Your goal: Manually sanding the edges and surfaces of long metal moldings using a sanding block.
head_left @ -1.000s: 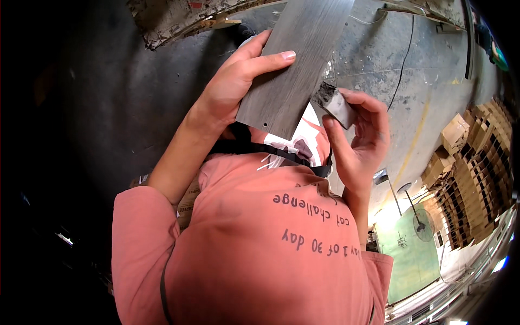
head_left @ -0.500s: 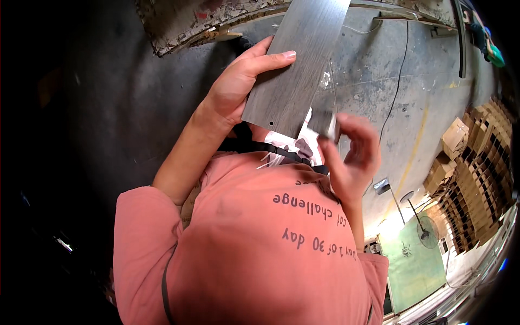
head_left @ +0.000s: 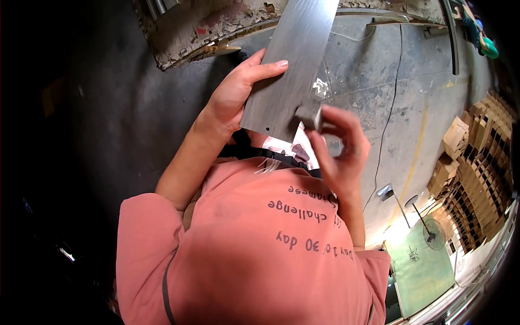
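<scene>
A long grey wood-grain board (head_left: 295,62) slants from the top of the picture down toward my waist, a small dark hole near its lower end. My left hand (head_left: 233,92) is closed on its left edge, thumb on the upper face and the other fingers hidden at the edge and beneath. Between the thumb and fingers of my right hand (head_left: 344,143) is a small grey block (head_left: 310,115) with a lighter side. That block lies against or just over the board's right edge near the lower end; whether it touches cannot be made out.
Beyond the board runs a worn bench (head_left: 216,27) with a chipped edge. A dark cable (head_left: 391,97) trails over the concrete floor. Stacked cardboard (head_left: 474,173), a fan (head_left: 430,235) and a green panel (head_left: 420,276) are at the right. Another person (head_left: 479,38) is at the far upper right.
My right hand has brought the block left and slightly up, over the board's right edge. The board and my left hand have shifted slightly left and down in view.
</scene>
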`<state>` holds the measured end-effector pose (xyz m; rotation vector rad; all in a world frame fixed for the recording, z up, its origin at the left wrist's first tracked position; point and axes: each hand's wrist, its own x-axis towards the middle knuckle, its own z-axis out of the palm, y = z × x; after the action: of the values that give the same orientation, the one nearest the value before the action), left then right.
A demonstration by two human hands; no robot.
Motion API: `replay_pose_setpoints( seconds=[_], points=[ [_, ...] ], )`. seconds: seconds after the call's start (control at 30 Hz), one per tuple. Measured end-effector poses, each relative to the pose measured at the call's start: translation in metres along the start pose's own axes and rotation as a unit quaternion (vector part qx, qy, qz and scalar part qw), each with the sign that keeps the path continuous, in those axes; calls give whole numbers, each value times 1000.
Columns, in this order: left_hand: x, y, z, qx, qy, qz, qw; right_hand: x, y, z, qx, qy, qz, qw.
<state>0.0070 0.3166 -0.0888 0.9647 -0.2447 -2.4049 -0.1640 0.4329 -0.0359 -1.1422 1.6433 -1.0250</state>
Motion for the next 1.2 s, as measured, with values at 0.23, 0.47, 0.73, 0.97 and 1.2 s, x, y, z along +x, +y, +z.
replay_pose_setpoints(
  seconds=[0.23,0.47,0.73,0.97,1.2],
  points=[
    [-1,1,-4,2,-16,-7,1000,-8,-5,-20,292,-83,156,940],
    [-1,0,-2,-2,-8,-12,1000,9,-3,-19,359,-94,215,903],
    [-2,0,3,-15,-5,-6,1000,9,-6,-9,339,-81,164,923],
    [0,-2,8,-29,-18,4,999,7,-9,-4,124,-53,61,989],
    [0,-3,6,-21,-28,13,999,-7,-13,-16,-197,-91,-128,968]
  ],
)
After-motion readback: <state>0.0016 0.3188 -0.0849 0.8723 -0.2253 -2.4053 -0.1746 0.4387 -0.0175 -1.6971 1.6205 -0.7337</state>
